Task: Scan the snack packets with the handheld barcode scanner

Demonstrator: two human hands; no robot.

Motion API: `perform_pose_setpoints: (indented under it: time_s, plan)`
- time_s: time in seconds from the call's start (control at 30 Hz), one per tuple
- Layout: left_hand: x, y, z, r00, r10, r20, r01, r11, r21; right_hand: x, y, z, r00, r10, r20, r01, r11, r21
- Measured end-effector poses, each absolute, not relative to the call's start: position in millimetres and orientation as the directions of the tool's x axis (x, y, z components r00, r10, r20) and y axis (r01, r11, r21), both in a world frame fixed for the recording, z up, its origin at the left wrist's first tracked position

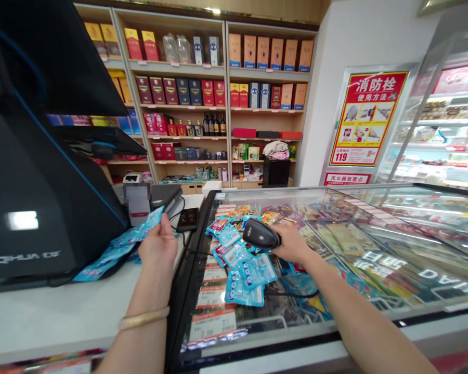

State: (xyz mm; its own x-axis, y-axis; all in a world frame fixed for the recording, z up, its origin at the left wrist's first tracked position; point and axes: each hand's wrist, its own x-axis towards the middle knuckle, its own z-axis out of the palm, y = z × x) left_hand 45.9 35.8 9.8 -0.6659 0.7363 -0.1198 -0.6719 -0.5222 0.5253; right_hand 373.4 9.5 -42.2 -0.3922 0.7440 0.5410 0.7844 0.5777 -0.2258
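My left hand is closed on a light blue snack packet, held above the counter beside the dark register. More packets of the same blue lie along the register's base, just left of that wrist. In my right hand is a black handheld barcode scanner, its head pointing left over the glass freezer lid. Beneath the scanner, a loose pile of blue packets rests on the glass, with some red and orange ones at its far side. The scanner's cable loops across the lid.
At left the large black register takes up much of the white counter. A dark phone-like device lies near the freezer's edge. The glass-topped freezer extends right. Shelves of boxes and bottles stand behind.
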Motion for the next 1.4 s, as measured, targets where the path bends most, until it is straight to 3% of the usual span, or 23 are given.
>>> perform_pose_setpoints:
  time_s: [0.4, 0.6, 0.7, 0.8, 0.9, 1.0, 1.07, 1.17, 1.27, 1.4]
  plan:
    - [45.8, 24.7, 4.9, -0.577, 0.797, -0.177, -0.722, -0.396, 0.568, 373.9, 5.9, -37.4, -0.403, 0.746, 0.530, 0.788, 0.578, -0.215]
    - [59.9, 23.8, -3.7, -0.516, 0.850, -0.105, -0.577, -0.254, 0.776, 374.4, 5.7, -32.5, -0.391, 0.767, 0.509, 0.806, 0.552, -0.212]
    - [83.2, 17.6, -12.7, -0.395, 0.916, 0.068, -0.324, -0.209, 0.923, 376.3, 6.8, -30.8, -0.367, 0.761, 0.535, 0.818, 0.538, -0.203]
    - [103.6, 13.2, -24.7, -0.164, 0.954, 0.249, 0.216, -0.212, 0.953, 378.9, 7.5, -28.9, -0.336, 0.762, 0.553, 0.827, 0.520, -0.214]
    - [115.1, 10.4, -35.1, 0.019, 0.953, 0.302, 0.694, -0.230, 0.683, 380.8, 7.9, -27.4, -0.305, 0.770, 0.561, 0.839, 0.496, -0.224]
    - [120.3, 6.4, -39.4, 0.119, 0.955, 0.273, 0.900, -0.220, 0.376, 381.2, 8.1, -26.1, -0.301, 0.771, 0.562, 0.843, 0.490, -0.221]
    - [122.3, 3.7, -39.1, 0.133, 0.959, 0.250, 0.935, -0.205, 0.289, 381.1, 7.9, -25.0, -0.303, 0.772, 0.559, 0.846, 0.488, -0.216]
    - [124.8, 1.9, -38.0, 0.121, 0.970, 0.209, 0.918, -0.190, 0.349, 380.5, 6.9, -23.5, -0.303, 0.774, 0.556, 0.844, 0.489, -0.220]
    - [126.9, 3.0, -39.7, 0.114, 0.975, 0.193, 0.805, -0.204, 0.557, 380.1, 6.3, -23.3, -0.296, 0.773, 0.561, 0.846, 0.485, -0.222]
    - [127.7, 4.6, -41.5, 0.067, 0.987, 0.148, 0.455, -0.163, 0.876, 380.1, 7.4, -24.3, -0.286, 0.776, 0.562, 0.852, 0.475, -0.222]
